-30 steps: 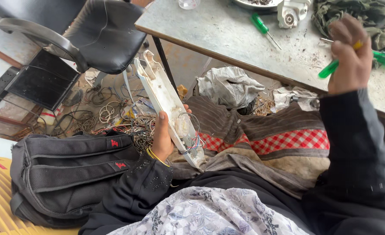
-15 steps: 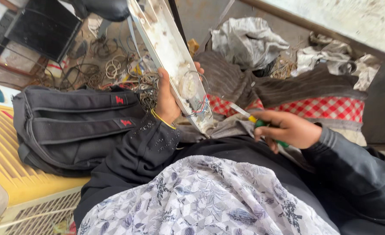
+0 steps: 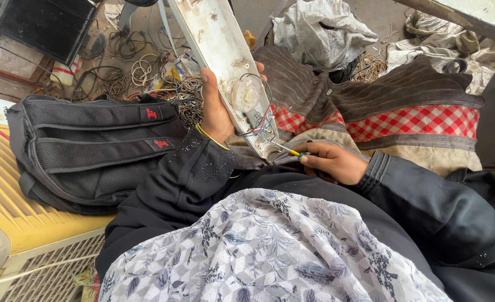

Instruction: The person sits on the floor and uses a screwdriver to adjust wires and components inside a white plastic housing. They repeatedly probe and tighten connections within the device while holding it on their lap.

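Both hands (image 3: pixel 216 109) (image 3: pixel 331 162) apparently gripping, low.

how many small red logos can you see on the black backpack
2. One red logo sits on the upper panel of the black backpack; the other is on the lower front pocket, near the left hand's sleeve. More could be hidden on sides facing away.

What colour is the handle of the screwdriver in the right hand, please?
Green and yellow, seen in the head view: the screwdriver sits in the right hand.
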